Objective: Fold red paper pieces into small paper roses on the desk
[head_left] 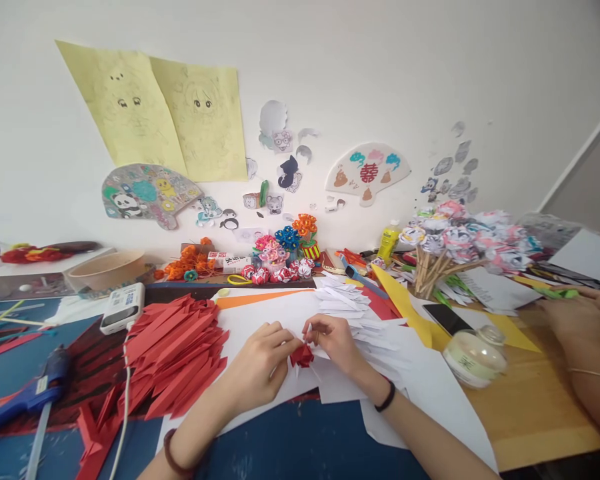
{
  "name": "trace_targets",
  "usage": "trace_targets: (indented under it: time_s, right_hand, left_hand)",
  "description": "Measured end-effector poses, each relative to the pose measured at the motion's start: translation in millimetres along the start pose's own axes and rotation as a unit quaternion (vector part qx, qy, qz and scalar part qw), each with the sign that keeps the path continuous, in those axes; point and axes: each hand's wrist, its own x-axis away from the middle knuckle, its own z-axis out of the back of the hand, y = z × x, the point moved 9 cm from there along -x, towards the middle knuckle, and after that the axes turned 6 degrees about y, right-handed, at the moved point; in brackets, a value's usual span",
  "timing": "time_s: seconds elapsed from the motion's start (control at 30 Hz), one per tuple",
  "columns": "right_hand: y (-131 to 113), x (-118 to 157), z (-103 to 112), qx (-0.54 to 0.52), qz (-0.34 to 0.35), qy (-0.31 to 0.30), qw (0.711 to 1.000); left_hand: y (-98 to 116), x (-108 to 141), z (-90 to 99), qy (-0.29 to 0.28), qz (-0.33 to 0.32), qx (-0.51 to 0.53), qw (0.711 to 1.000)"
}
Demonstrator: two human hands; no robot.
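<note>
Over the white paper sheets, my left hand (265, 360) and my right hand (336, 341) are close together, both closed in a pinch. Between them is a small folded red paper piece (303, 357) with white paper ends sticking out. The fingers of both hands meet at its upper edge; exactly how each one grips it is partly hidden. A large pile of folded red paper strips (175, 353) lies left of my left hand. Beyond and beside my right hand are stacked white paper strips (343, 303). Underneath is a white sheet (250, 327).
A blue glue gun (40, 393), a white power bank (123, 308) and its cable lie left. Along the wall stand paper flowers (273, 253). To the right are a stick bouquet (455, 240), a phone (447, 319), a bottle (475, 357) and another person's hand (575, 317).
</note>
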Motion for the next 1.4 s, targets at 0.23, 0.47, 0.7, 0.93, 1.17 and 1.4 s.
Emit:
trace_targets:
  time_s: [0.23,0.47,0.7,0.93,1.17,1.4]
  right_hand:
    - [7.5,-2.3,-0.1,-0.021,-0.007,-0.006,1.0]
    - [9.7,-6.1,-0.6,-0.071,-0.012,-0.031,0.997]
    - [6.5,-6.1,-2.2,-0.085,-0.011,-0.043,0.995]
    - [2.0,-5.9,-2.4,-0.07,-0.002,-0.05,0.996]
    - [-1.4,-4.7,-3.3,-0.044,0.026,-0.048,0.998]
    - [1.4,-4.7,-4.6,-0.065,0.012,-0.057,0.996]
  left_hand:
    - [0.1,-1.4,-0.7,0.006,0.006,-0.004,1.0]
    - [3.2,-0.5,-0.1,0.039,0.001,-0.034,0.999]
    - [-0.9,-0.3,2.0,0.057,0.021,-0.024,0.998]
    - [-1.8,-1.9,9.0,0.083,0.023,-0.032,0.996]
    - [1.1,-1.4,4.6,0.062,0.009,-0.045,0.997]
    - [5.4,-0.7,2.6,0.057,-0.014,-0.052,0.997]
